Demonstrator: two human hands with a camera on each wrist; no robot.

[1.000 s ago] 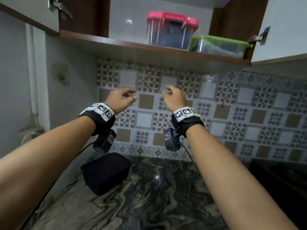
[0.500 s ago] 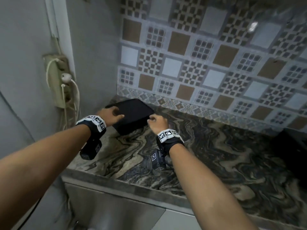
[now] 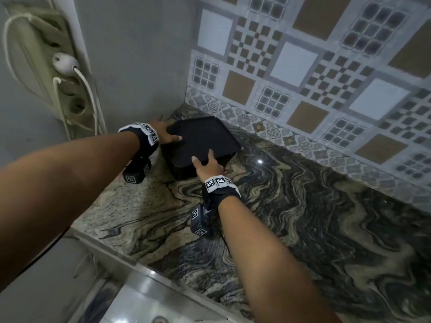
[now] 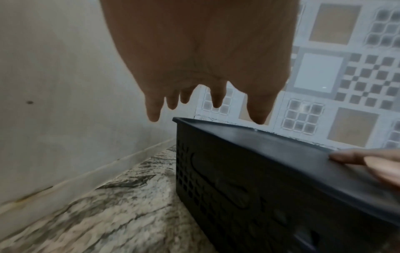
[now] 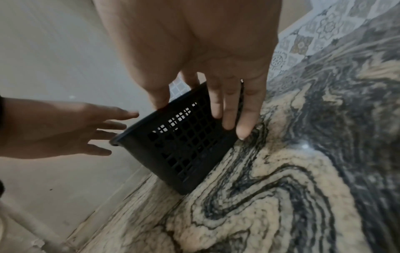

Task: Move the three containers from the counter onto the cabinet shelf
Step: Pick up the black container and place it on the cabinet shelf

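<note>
Black container, contents unclear; right hand touches it, left hand beside.

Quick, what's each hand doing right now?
Left hand: open, fingers spread at the left edge of the black container.
Right hand: open, straight fingers flat against its near side, thumb on its top.

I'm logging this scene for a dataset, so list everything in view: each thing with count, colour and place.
Container: one, black, lattice-sided, on the counter in the corner.
Counter: one, swirled black and beige stone.
Wall tiles: many, brown, white and grey, behind the counter.
Power strip: one, pale, on the left wall, white plug in it.
Left hand: open, thumb on the container's top.
Right hand: open, fingers against its near side.
</note>
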